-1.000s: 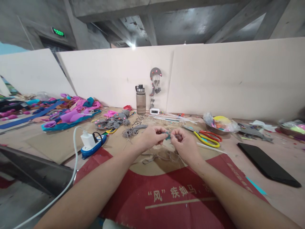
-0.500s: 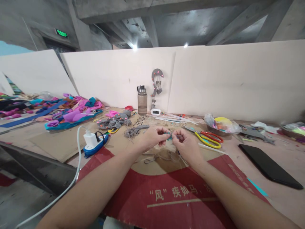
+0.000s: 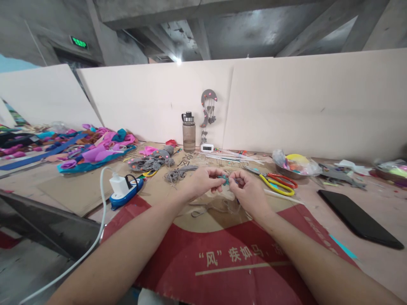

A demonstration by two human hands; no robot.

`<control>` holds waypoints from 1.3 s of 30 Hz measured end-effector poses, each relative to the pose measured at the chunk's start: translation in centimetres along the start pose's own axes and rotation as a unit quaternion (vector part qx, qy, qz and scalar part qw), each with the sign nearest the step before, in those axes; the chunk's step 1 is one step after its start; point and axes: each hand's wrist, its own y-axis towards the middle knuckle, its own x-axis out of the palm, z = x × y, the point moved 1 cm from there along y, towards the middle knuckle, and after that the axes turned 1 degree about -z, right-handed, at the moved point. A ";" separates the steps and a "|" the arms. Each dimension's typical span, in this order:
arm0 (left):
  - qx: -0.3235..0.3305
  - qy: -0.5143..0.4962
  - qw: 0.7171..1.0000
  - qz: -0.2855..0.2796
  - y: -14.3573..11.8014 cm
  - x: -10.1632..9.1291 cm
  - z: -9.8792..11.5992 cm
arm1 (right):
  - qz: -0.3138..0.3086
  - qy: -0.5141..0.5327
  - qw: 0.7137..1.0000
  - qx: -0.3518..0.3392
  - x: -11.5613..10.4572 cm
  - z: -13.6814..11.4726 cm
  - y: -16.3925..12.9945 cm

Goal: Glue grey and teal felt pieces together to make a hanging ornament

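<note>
Pinching a small teal piece [image 3: 224, 179] between them, the left hand [image 3: 203, 182] and right hand [image 3: 249, 192] have drawn slightly closer than a second ago. Both stay closed on it above the tabletop [image 3: 318, 212], so the fine fingertip work continues.

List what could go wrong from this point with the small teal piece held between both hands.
1. The teal piece is tiny and pinched only at the fingertips of the left hand and right hand; a slip could drop it among the grey scraps on the cardboard.
2. The scissors lie close beside the right hand, so a sideways move might catch them.
3. The white cable runs near the left forearm and could snag, tugging the power strip.
</note>
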 end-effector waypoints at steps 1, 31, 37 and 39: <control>0.003 -0.008 1.000 -0.003 0.0 0.0 0.0 | -0.001 -0.005 1.000 -0.003 0.0 0.1 0.0; 0.006 -0.040 0.999 -0.013 -0.2 0.2 0.3 | 0.011 -0.114 0.991 -0.069 -0.2 -0.3 -0.2; -0.008 -0.019 1.000 -0.004 -0.2 0.4 0.4 | 0.015 -0.139 0.986 -0.091 -0.1 -0.3 -0.3; -0.003 -0.021 1.000 -0.009 -0.2 0.4 0.6 | 0.019 -0.144 0.984 -0.099 -0.1 -0.3 -0.3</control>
